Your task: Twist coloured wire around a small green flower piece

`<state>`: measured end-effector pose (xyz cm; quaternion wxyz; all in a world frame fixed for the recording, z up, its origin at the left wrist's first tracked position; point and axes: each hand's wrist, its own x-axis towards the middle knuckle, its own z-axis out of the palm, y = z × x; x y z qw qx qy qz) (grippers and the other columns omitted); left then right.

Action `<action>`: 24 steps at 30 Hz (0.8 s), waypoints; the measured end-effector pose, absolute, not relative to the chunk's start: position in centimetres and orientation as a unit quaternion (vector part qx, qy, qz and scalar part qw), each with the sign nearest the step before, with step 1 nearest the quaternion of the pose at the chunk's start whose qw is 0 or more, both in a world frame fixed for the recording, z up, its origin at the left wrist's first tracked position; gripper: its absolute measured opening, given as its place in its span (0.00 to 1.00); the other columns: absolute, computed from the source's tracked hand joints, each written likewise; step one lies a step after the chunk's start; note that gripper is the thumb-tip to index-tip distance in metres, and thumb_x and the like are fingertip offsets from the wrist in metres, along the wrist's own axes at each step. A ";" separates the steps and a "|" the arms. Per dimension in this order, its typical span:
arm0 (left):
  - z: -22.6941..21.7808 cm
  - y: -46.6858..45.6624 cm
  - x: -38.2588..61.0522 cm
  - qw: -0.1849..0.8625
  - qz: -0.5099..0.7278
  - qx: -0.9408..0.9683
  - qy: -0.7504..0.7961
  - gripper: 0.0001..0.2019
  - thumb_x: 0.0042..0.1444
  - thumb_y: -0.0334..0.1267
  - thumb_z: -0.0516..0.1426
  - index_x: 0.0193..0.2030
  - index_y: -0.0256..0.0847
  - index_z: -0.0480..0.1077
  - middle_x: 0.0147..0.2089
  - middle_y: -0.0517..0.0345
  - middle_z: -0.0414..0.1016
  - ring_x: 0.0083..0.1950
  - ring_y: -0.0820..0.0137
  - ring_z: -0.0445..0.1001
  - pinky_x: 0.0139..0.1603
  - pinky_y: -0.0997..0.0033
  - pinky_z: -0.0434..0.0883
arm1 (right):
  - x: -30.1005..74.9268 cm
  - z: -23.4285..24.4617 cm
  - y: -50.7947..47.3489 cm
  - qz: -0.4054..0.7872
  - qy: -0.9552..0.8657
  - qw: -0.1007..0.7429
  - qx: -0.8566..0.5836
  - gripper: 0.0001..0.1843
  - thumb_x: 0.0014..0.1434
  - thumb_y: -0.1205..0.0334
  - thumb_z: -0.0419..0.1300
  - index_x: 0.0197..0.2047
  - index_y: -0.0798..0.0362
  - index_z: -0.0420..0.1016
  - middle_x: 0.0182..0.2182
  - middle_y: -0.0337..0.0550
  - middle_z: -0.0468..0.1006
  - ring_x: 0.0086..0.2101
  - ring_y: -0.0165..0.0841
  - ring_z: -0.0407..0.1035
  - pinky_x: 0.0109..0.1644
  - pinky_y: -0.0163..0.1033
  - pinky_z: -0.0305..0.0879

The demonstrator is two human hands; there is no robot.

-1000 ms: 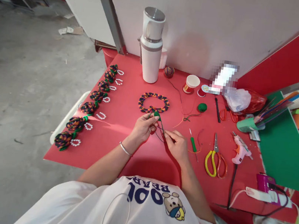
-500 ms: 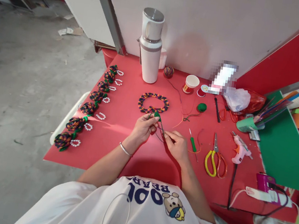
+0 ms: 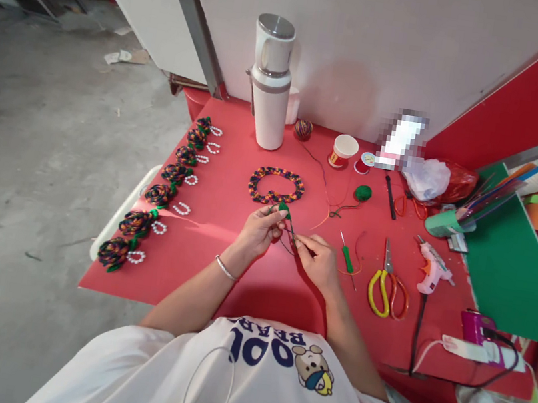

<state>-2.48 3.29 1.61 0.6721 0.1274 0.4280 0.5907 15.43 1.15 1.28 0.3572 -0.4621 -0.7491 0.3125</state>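
Observation:
Between the thumb and fingers of my left hand [image 3: 258,232] is a small green crocheted piece [image 3: 284,210]. A dark green yarn strand [image 3: 291,230] runs from it to my right hand [image 3: 317,258], which pinches the strand close by; whether a thin tool is also in those fingers I cannot tell. Just beyond my left hand lies a multicoloured crocheted strip [image 3: 279,171], curved into a ring. To the right of my right hand is a crochet hook with a green handle [image 3: 346,259]. A green yarn ball [image 3: 363,193] sits farther back, with a loose tail.
Crocheted flowers [image 3: 159,195] and small bead loops [image 3: 182,208] line the left edge of the red table [image 3: 199,265]. A white flask [image 3: 271,111], paper cup [image 3: 344,152] and multicoloured yarn ball [image 3: 303,129] stand behind. Scissors [image 3: 387,283] and a corded glue gun [image 3: 434,270] lie right.
Both hands stay nearly in place, still on the green piece and its strand. The green piece has shifted very slightly; the table's other things have not moved.

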 end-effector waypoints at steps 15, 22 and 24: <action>1.7 3.3 -2.5 0.666 0.602 0.106 0.428 0.20 0.40 0.35 0.75 0.32 0.39 0.67 0.21 0.68 0.68 0.18 0.81 0.64 0.17 0.83 0.56 | 15.5 1.4 1.2 0.313 -0.751 0.359 -0.457 0.14 0.68 0.63 0.59 0.49 0.47 0.87 0.35 0.44 0.85 0.35 0.34 0.79 0.42 0.38 0.75; 1.8 3.4 -2.6 0.668 0.600 0.102 0.428 0.20 0.40 0.35 0.74 0.33 0.39 0.67 0.22 0.68 0.68 0.18 0.81 0.65 0.17 0.83 0.57 | 15.5 1.5 1.2 0.313 -0.751 0.358 -0.458 0.14 0.68 0.64 0.59 0.49 0.49 0.87 0.34 0.45 0.84 0.34 0.34 0.78 0.41 0.37 0.74; 1.8 3.4 -2.6 0.667 0.601 0.098 0.429 0.21 0.40 0.35 0.75 0.33 0.39 0.67 0.21 0.68 0.68 0.19 0.80 0.66 0.17 0.83 0.57 | 15.5 1.5 1.2 0.313 -0.750 0.362 -0.456 0.14 0.68 0.64 0.59 0.49 0.49 0.87 0.35 0.45 0.84 0.34 0.34 0.78 0.41 0.38 0.74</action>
